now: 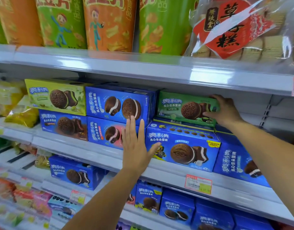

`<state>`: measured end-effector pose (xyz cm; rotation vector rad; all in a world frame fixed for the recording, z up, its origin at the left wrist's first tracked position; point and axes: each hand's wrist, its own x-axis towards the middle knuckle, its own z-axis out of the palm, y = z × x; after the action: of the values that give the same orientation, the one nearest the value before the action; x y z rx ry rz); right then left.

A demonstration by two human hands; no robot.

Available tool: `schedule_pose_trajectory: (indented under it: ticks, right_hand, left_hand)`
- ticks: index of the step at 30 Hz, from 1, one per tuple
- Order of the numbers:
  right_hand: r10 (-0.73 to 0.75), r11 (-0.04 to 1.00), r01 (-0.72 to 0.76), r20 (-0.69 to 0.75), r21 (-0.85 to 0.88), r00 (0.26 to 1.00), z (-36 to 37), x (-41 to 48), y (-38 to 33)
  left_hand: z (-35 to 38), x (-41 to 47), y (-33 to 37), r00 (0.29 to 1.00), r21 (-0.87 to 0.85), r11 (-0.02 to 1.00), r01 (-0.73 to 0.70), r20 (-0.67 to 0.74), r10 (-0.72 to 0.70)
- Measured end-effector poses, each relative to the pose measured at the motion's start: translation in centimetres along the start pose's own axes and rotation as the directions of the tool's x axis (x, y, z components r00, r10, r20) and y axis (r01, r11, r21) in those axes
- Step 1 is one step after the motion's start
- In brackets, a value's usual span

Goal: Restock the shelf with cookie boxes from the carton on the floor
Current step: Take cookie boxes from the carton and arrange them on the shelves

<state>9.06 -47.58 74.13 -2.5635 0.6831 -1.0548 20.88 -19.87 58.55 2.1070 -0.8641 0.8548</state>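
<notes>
green cookie box [179, 107]: it lies flat on top of a wide blue box [182, 146], on the middle shelf [168, 173], its printed front facing you.
neighbours: just left of it is a stack of two blue boxes [119, 103]; further left a yellow-green box [56, 97] sits on another blue one.
your right hand [224, 112]: clamped on the right end of the green cookie box, with the thumb on the front face and the fingers curled over the top corner.
your left hand [136, 146]: flat and spread, fingers straight and pointing up, thumb out toward the wide blue box. It is in front of the lower box of the stack; you cannot tell from here whether it touches.
shelf edge: a red and white price tag [198, 184] sits on the rail below the wide blue box.
above: tall chip canisters [108, 24] in green and orange, and a clear bag of cakes [239, 29] at the right.
below: more blue boxes on the next shelf down.
</notes>
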Motion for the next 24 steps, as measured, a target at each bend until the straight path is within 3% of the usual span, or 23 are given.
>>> schedule_pose_trajectory:
  ticks: [24]
  right_hand:
    - [0.073, 0.996, -0.076, 0.067, 0.05, 0.995, 2.3, 2.5, 0.6]
  left_hand:
    - [-0.1, -0.4, 0.2, 0.999, -0.053, 0.998, 0.031, -0.041, -0.034]
